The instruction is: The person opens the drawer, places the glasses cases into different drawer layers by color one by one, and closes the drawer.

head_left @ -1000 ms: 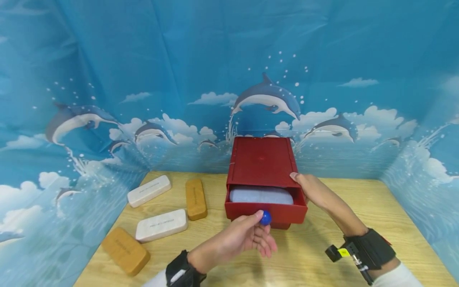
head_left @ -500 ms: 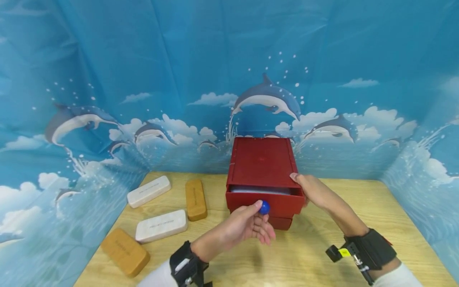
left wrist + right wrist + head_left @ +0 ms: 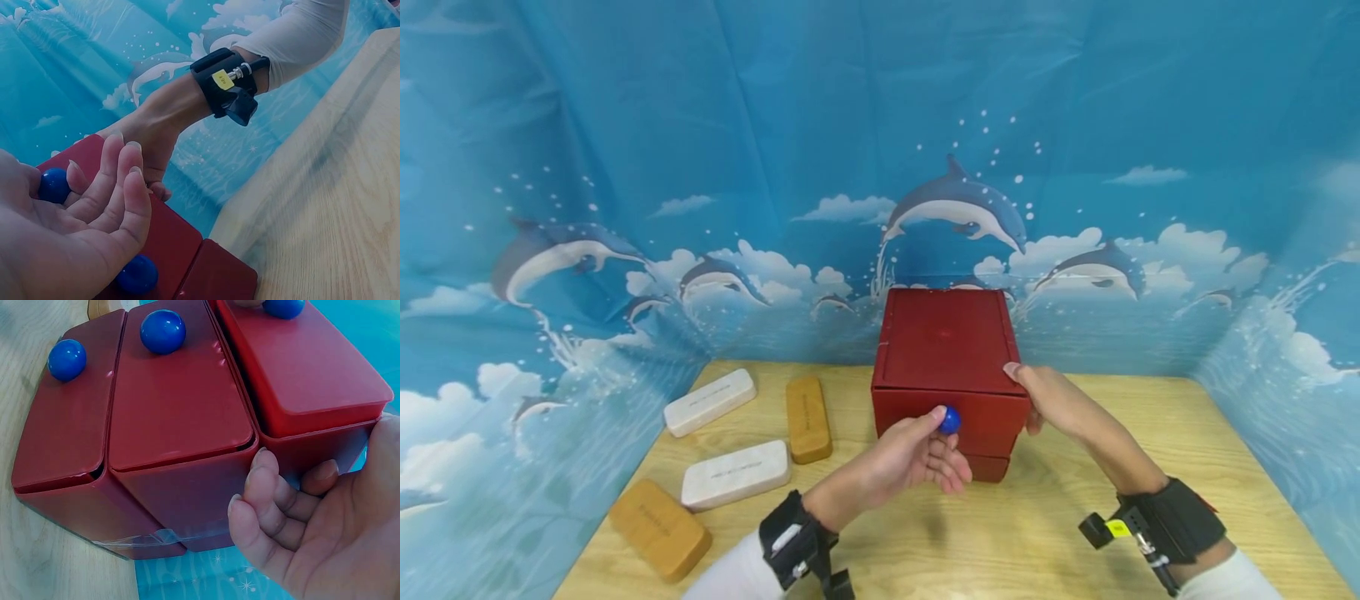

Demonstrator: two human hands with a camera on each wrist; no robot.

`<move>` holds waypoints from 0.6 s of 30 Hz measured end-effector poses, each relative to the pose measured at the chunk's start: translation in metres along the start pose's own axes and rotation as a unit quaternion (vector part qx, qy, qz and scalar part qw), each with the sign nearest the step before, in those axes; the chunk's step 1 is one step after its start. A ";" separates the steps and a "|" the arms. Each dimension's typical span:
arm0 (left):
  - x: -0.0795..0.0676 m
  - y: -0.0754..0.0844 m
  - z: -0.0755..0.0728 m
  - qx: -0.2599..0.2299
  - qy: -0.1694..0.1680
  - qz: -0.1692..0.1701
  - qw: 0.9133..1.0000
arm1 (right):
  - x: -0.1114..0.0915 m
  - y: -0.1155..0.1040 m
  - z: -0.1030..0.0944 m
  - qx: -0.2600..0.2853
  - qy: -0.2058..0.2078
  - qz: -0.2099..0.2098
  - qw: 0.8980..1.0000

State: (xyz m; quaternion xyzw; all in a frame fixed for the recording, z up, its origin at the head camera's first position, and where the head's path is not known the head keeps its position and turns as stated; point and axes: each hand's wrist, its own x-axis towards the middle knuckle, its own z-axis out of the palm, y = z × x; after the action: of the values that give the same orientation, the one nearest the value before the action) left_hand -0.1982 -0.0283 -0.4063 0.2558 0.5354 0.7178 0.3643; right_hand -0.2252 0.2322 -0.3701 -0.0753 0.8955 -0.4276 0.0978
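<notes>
A red drawer cabinet (image 3: 951, 337) with round blue knobs stands on the wooden table. Between thumb and forefinger, my left hand (image 3: 917, 458) pinches the top drawer's blue knob (image 3: 950, 419); its other fingers curl loosely below. In the right wrist view the top drawer (image 3: 312, 359) still juts slightly from its frame, while the middle drawer (image 3: 181, 394) and bottom drawer (image 3: 65, 425) sit nearly flush. My right hand (image 3: 1060, 400) holds the cabinet's upper right edge, thumb on top and curled fingers against the side. The pale blue case inside the top drawer is hidden now.
Left of the cabinet lie a white case (image 3: 711, 402), a second white case (image 3: 736, 475), a narrow tan case (image 3: 808, 419) and a wider tan case (image 3: 660, 531). A blue dolphin-print backdrop (image 3: 820, 125) rises behind and beside the table (image 3: 1120, 533).
The top drawer has slid back into the cabinet, pushed by my left hand at its knob, covering the pale blue case inside. My right hand has stayed at the cabinet's edge.
</notes>
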 end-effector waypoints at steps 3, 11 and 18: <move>0.002 -0.001 -0.001 0.002 -0.002 0.000 1.000 | 0.000 0.001 0.000 0.011 -0.001 -0.002 1.000; 0.008 -0.005 -0.007 -0.009 0.008 -0.006 1.000 | 0.001 0.004 0.004 0.030 0.001 -0.033 0.999; 0.010 -0.005 -0.009 -0.016 0.008 -0.009 1.000 | 0.000 0.003 0.003 0.027 0.004 -0.029 0.999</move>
State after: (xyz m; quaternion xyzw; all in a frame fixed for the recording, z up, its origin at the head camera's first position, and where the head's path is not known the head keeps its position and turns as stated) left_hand -0.2093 -0.0245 -0.4140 0.2391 0.5288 0.7254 0.3701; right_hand -0.2251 0.2321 -0.3741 -0.0964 0.8818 -0.4541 0.0837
